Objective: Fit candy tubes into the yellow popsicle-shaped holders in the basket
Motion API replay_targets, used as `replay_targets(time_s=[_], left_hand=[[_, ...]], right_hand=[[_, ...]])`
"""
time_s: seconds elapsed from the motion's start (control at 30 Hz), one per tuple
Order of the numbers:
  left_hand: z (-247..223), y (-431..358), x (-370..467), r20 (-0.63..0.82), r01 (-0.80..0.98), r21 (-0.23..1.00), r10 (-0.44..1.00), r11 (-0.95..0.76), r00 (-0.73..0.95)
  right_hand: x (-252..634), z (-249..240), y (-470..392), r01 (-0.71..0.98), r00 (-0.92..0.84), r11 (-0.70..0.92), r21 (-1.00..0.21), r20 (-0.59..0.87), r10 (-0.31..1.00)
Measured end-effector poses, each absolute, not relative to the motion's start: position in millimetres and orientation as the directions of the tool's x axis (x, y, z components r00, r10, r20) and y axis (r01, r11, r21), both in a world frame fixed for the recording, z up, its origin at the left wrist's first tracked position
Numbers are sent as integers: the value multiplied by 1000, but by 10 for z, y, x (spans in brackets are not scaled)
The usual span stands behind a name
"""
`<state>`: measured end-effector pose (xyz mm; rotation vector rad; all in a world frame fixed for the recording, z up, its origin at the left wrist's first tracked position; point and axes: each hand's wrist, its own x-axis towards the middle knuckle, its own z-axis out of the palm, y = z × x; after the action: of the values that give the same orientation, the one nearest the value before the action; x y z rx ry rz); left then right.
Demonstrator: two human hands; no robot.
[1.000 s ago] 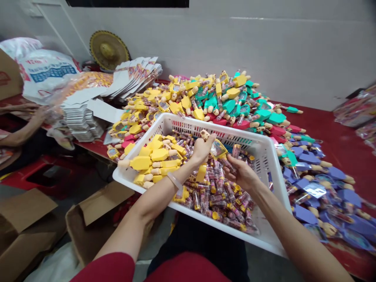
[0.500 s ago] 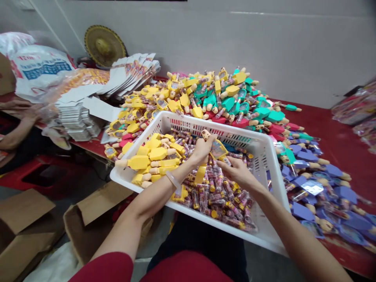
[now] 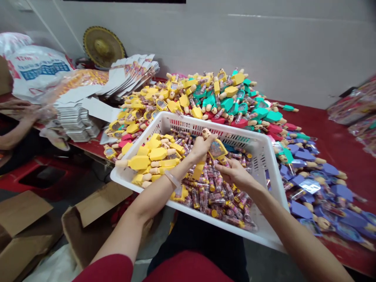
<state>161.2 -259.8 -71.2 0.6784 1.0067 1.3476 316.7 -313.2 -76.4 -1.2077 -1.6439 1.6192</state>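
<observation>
Holding: left hand (image 3: 200,148) is clenched round a yellow toy case (image 3: 216,149) above the white basket (image 3: 272,164).
Right hand (image 3: 235,174): fingers pinch a small candy tube (image 3: 225,161) beside the case.
Handling: probably light, rigid, smooth plastic; grip the case's edges.
Around: loose tubes (image 3: 217,192), then the toy pile (image 3: 223,98).

Yellow popsicle-shaped toy (image 3: 216,149), tilted, above the white basket (image 3: 273,172).

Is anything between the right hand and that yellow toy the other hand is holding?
Nothing visible. The left hand grips the yellow toy above the white basket, and the right hand sits just below it.
</observation>
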Motion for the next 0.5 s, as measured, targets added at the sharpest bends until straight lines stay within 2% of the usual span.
replay_targets(time_s=[0.07, 0.1, 0.17, 0.23, 0.33, 0.4, 0.5], left_hand=[[-670, -2601, 1608, -121, -424, 900, 992, 101, -19], [-664, -2587, 1596, -93, -382, 920, 996, 83, -10], [-680, -2520, 1539, -104, -320, 944, 993, 80, -60], [-713, -2416, 1424, -110, -273, 960, 978, 59, -178], [-742, -2258, 1188, -122, -295, 955, 905, -4, -407], [-739, -2191, 1052, -139, -343, 938, 857, -46, -496], [-729, -2164, 969, -139, -377, 922, 833, -90, -536]], right_hand=[[3184, -740, -3117, 146, -580, -278, -950, -309, 754], [3193, -735, -3082, 138, -588, -300, -944, -321, 742], [3187, -750, -2954, 198, -489, -211, -957, -283, 825], [3130, -808, -2773, 343, -336, -40, -939, -163, 928], [2948, -979, -2504, 640, -271, 137, -756, -56, 961], [2799, -1139, -2377, 768, -287, 163, -619, -104, 952], [2614, -1395, -2270, 844, -273, 125, -522, -218, 937]])
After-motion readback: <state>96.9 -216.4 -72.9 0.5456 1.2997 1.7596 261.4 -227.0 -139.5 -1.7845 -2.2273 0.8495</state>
